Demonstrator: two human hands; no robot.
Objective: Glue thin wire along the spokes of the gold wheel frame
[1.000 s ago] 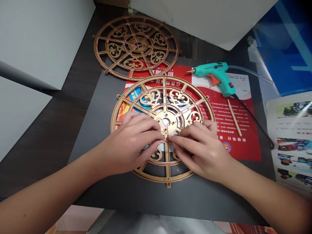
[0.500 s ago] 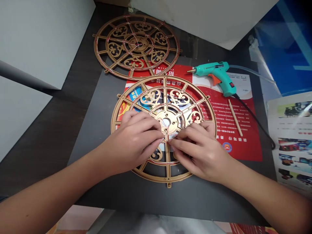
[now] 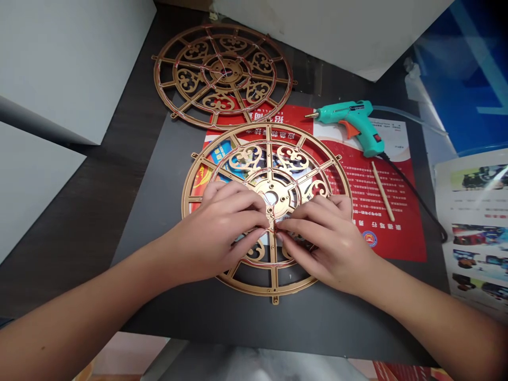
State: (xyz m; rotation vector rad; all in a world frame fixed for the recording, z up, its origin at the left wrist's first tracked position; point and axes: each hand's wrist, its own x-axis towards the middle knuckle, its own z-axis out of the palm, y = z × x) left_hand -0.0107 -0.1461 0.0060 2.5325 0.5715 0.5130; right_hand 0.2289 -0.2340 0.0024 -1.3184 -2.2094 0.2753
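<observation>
Left hand (image 3: 216, 227): curled over the gold openwork wheel frame (image 3: 266, 126); fingertips just below its hub (image 3: 273, 193);
Right hand (image 3: 329, 241): fingertips meeting the left's;
Grip: narrow pinch; anything held too small to tell;
Frame: flat, overlapping a red printed poster (image 3: 397, 233) on a dark tabletop (image 3: 79, 222);
Nearby: teal hot glue gun (image 3: 349, 114); wooden dowel (image 3: 383, 190); second gold frame (image 3: 222, 25).

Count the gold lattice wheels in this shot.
2. One gold lattice wheel lies under the left hand and right hand, on a red printed poster; a second gold lattice wheel lies beyond it, on the dark tabletop. None appear hidden.
</observation>
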